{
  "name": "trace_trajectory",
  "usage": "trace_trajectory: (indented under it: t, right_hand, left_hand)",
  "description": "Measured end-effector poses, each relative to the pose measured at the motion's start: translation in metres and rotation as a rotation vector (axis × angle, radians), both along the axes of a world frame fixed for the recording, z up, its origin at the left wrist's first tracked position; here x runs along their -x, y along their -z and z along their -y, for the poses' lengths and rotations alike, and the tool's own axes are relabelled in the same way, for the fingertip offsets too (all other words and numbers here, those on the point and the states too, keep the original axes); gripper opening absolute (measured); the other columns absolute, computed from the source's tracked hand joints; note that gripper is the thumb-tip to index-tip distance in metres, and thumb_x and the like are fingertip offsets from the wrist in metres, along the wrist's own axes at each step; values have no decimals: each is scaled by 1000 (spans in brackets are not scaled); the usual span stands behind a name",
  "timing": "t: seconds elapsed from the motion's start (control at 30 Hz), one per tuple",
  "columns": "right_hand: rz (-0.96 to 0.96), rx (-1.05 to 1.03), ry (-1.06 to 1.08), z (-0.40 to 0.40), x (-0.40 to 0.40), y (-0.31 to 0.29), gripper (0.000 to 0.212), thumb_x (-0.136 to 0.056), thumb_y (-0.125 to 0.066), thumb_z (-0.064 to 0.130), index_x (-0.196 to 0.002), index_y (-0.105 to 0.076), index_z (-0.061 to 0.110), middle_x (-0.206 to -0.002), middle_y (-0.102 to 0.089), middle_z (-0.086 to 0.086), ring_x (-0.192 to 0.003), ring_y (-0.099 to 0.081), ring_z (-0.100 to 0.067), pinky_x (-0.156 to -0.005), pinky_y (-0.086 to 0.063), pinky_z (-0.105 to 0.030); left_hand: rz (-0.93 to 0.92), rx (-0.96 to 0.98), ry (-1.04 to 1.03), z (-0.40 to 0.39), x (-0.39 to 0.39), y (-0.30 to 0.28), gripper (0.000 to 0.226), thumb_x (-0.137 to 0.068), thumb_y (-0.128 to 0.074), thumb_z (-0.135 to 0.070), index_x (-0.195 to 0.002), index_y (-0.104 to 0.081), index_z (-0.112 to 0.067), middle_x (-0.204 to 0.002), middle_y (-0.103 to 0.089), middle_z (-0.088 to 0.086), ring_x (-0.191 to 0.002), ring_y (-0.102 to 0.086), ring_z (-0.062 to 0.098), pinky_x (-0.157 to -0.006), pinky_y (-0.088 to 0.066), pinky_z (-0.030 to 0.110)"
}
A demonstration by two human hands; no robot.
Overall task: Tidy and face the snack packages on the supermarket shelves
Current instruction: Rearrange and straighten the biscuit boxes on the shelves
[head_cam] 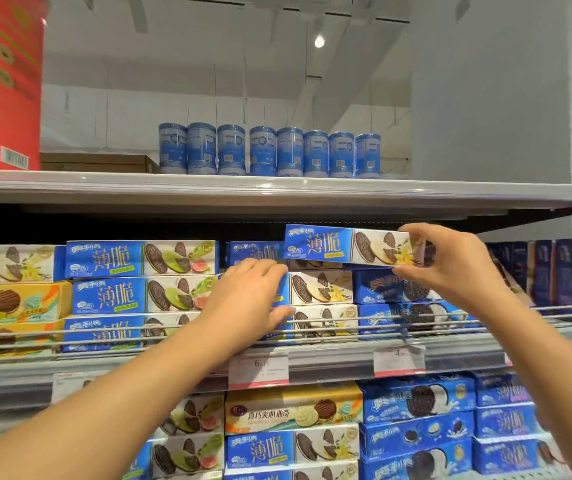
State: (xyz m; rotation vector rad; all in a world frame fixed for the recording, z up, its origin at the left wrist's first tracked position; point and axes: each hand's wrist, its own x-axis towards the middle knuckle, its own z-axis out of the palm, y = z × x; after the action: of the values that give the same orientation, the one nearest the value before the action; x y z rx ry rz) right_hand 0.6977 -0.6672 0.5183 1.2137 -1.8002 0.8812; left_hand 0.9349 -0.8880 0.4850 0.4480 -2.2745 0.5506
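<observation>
The long blue-and-white cardboard cookie box (346,244), right of frame centre, is pinched at its right end by the right hand (450,261), hovering tilted above the vanilla stack (319,289). Held by one end, it could droop or slip and knock neighbours askew. The left hand (249,292) lies flat-fingered, spread against that stack, which may shift backward if pressed.

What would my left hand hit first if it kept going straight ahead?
Probably the stacked vanilla cookie boxes: the left hand already reaches their blue ends with straight fingers, though actual contact is hard to judge.
</observation>
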Motion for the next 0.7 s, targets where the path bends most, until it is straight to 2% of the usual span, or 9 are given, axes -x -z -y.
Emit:
trace_trajectory:
  t: [0.07,0.17,0.5,0.63,0.7]
  right_hand:
    - [12,19,-15,-6,2,1,71,-74,-86,42,-138,-59,27,-126,-70,1,-108,-66,-19,-87,-58,-41]
    - [29,39,-32,-10,6,3,71,-75,-86,41,-139,-58,27,-126,-70,1,-107,-66,-18,-86,-59,-42]
    - [75,79,-79,-9,15,6,69,-75,-86,39,-137,-58,30,-121,-72,1,-96,-63,-7,-74,-58,-29]
    - [89,77,-100,-7,16,9,69,-75,-86,39,-137,-58,32,-119,-72,3,-93,-63,-7,-66,-51,-19]
    - [88,65,-101,-6,15,9,70,-74,-86,41,-137,-58,32,-120,-72,3,-93,-64,-8,-68,-56,-26]
  left_hand:
    - [-6,-12,-33,0,7,1,78,-89,-55,-67,-151,-33,-25,-149,-47,-5,-136,-41,22,-109,-35,39]
    - [-5,20,-55,1,11,3,73,-90,-55,-66,-150,-34,-30,-150,-45,-7,-136,-40,21,-108,-32,40]
    - [-44,-20,20,-7,10,0,63,-85,-68,-58,-138,-43,-35,-136,-53,-14,-127,-45,17,-102,-30,38]
    - [-60,-5,43,-5,9,2,62,-84,-69,-57,-137,-44,-35,-135,-54,-14,-125,-46,16,-101,-31,38]
    - [-63,7,46,-3,7,3,62,-84,-68,-57,-137,-45,-35,-135,-54,-14,-125,-47,16,-100,-32,37]
